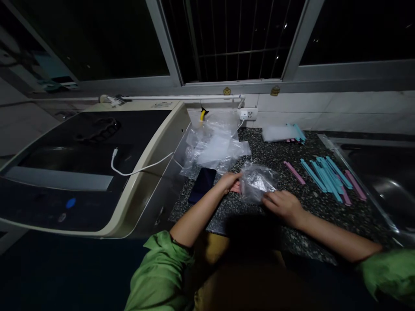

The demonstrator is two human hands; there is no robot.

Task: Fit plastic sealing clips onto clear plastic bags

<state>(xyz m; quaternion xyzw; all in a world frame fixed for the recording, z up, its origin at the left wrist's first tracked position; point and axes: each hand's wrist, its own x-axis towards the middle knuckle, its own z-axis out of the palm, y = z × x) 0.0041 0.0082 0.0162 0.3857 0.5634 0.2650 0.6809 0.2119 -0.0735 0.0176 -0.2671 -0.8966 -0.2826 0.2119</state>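
A crumpled clear plastic bag (257, 181) is held low over the dark speckled counter, between my two hands. My left hand (231, 182) grips its left edge, fingers curled and partly hidden by the film. At the bag's lower right side, my right hand (281, 206) has its fingers closed on the plastic. To the right lies a loose pile of long blue plastic clips (326, 175), with a few pink clips (355, 185) among and beside them. One separate pink clip (294, 172) rests closer to the bag.
Behind my left hand is a heap of clear plastic bags (215, 144). A dark phone (202, 185) lies by my left forearm. A washing machine (155, 160) with a white cable (142, 169) stands left; a metal sink (389, 185) is right. More packaged clips (282, 133) lie near the wall.
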